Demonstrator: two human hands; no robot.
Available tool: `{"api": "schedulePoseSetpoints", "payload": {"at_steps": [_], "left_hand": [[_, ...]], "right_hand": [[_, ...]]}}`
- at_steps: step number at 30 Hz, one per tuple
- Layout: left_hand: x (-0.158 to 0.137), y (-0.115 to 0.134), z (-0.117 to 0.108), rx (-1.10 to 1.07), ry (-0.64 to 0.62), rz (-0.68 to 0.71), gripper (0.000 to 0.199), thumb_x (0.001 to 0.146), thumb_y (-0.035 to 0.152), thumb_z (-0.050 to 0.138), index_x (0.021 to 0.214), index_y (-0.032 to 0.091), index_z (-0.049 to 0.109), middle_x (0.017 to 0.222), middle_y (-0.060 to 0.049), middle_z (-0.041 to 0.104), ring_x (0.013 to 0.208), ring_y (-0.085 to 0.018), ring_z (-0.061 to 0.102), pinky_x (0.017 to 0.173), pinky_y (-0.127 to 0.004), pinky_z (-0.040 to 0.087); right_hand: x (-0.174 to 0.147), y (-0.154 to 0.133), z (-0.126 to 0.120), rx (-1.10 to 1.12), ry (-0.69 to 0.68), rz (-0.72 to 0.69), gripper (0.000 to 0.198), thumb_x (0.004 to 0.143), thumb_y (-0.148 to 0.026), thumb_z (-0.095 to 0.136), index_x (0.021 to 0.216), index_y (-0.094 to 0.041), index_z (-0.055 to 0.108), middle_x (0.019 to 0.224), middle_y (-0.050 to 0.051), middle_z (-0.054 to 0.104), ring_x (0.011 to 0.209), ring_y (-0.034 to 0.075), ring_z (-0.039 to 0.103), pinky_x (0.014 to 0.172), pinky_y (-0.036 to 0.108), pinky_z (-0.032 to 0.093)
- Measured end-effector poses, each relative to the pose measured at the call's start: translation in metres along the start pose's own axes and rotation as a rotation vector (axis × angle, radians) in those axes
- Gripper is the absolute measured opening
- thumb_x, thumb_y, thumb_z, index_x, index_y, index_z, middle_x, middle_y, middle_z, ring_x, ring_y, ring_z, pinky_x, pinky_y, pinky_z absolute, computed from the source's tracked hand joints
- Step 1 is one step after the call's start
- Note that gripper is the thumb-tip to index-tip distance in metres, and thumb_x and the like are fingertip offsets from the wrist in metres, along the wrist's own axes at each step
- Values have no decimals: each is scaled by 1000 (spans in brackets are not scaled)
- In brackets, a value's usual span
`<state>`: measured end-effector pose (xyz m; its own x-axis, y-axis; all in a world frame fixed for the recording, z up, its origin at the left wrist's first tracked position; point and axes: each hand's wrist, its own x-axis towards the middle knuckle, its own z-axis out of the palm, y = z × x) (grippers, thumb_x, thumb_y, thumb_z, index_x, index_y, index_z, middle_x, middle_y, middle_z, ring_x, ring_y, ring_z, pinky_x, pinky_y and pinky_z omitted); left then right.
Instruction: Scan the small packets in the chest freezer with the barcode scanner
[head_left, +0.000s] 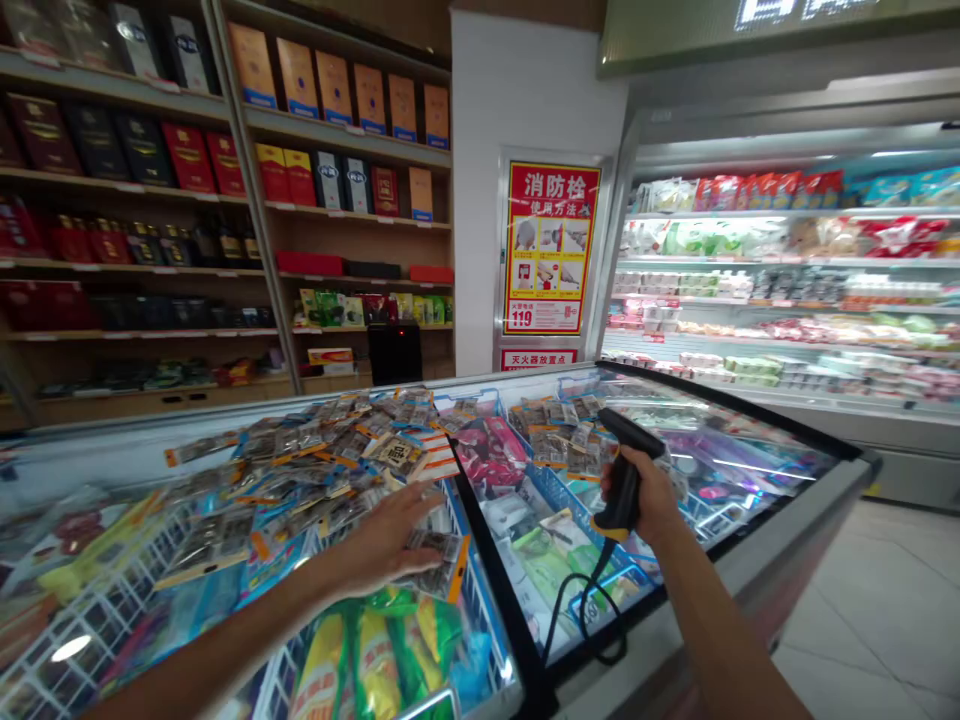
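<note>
My right hand [651,497] is wrapped round the grip of a black and yellow barcode scanner [624,480], held above the glass top of a chest freezer. From the grip's base a black cable [559,605] hangs in loops over the freezer's edge. My left hand [391,535] has its fingers stretched out over the glass, its thumb at a small snack packet [442,562] with an orange edge. Whether it presses on that packet I cannot tell. Just past the fingertips lie orange-and-white printed strips [437,456]. A heap of small dark snack packets [300,445] spreads beyond and left of my left hand.
A second pile of packets [559,435] lies on the right-hand glass. Below the glass are baskets with bagged goods [375,655]. A black frame bar [487,545] divides the lids. Shelves of boxes [367,100] stand behind, and a lit refrigerated display [787,270] is at right.
</note>
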<state>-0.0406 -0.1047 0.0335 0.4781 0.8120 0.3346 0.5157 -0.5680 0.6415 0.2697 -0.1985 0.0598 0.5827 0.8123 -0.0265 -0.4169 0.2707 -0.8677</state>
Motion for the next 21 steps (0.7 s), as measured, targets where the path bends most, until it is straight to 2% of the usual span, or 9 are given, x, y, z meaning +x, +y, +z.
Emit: {"api": "schedulePoseSetpoints", "payload": {"at_steps": [3,5,8,11,16,19,21], "left_hand": [[-13,-11,11,51,-160,74,45,53,50,65,94,31,61,112,-5,55,107,-25,45,93,-33,27],[-1,-11,21,37,-100,45,37,53,49,65,83,26,62,98,-7,59,97,-27,50,87,-34,32],[37,-1,36,-79,86,-62,35,46,46,71,68,22,57,70,-5,57,82,-28,53,78,-35,36],[84,17,53,-318,241,-157,33,48,41,72,68,22,54,63,-3,54,80,-26,54,74,-32,37],[149,42,92,-649,221,-296,17,72,32,53,61,19,50,65,-5,56,75,-20,56,65,-28,39],[171,41,117,-874,172,-374,14,72,25,50,60,18,50,56,-2,53,60,-16,55,56,-26,39],[179,35,130,-963,149,-379,9,68,22,52,61,17,51,56,-1,54,55,-14,53,54,-25,39]], "right_hand": [[-3,1,9,-13,-20,-1,19,62,-32,59,74,-17,55,47,-2,57,36,12,50,32,22,40],[-5,2,15,-20,-29,-4,19,63,-32,59,74,-17,55,46,-2,56,35,12,50,32,22,40],[-6,6,21,-30,-43,0,20,63,-32,59,75,-17,55,45,-2,56,35,11,49,32,21,39],[-5,12,25,-44,-44,2,20,64,-33,59,75,-16,55,46,-2,57,36,12,50,32,21,39],[0,23,24,-67,-40,20,21,66,-35,57,75,-16,55,48,-2,58,36,11,50,32,21,38],[6,32,23,-84,-49,40,21,66,-35,57,76,-16,55,47,-2,57,35,12,50,32,21,38],[9,37,23,-109,-50,53,22,65,-36,57,73,-16,55,45,-2,55,34,12,49,31,21,37]]}}
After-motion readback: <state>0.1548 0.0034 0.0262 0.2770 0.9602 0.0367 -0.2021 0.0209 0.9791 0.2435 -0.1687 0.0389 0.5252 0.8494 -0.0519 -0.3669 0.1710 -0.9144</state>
